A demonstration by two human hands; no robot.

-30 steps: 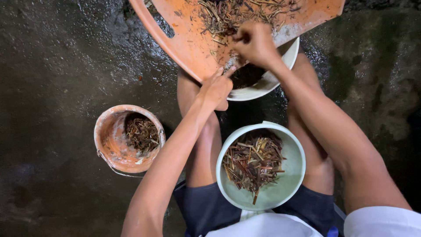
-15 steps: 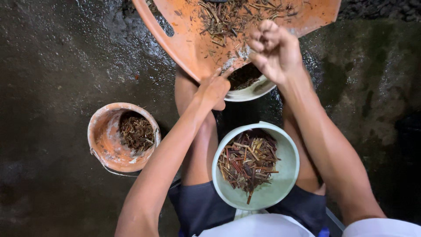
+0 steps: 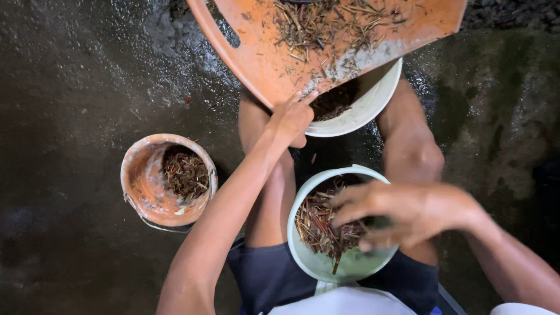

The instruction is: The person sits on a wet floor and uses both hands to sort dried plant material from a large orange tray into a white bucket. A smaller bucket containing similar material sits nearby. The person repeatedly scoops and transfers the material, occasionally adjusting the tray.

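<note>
the pale green round plastic bowl [image 3: 309,265] sits in my lap, between my thighs, holding a heap of brown and reddish chopped twigs [image 3: 321,224]. my right hand [image 3: 408,213] hovers right over its far-right side, a little blurred, fingers spread and loosely curled, palm down; i cannot tell whether anything is pinched in it. the fingertips hang above the twigs, and from this view i can't say they touch.

further out, past my knees, my left hand [image 3: 291,119] is stretched forward with the arm crossing my left thigh. its fingers are open and pressed against the lower edge of a large orange flat plastic tray [image 3: 256,52], which tilts down toward me and carries scattered dry twig pieces [image 3: 326,26] on its surface. directly under that lower edge stands a white round bucket [image 3: 373,102], dark inside, with some bits visible in it; the left hand is just beside its rim.

off to my left, well apart from both hands, a small orange-stained round bucket [image 3: 146,186] with a wire handle stands on the wet dark concrete floor [image 3: 76,87], with dark chopped fragments [image 3: 185,174] inside.
</note>
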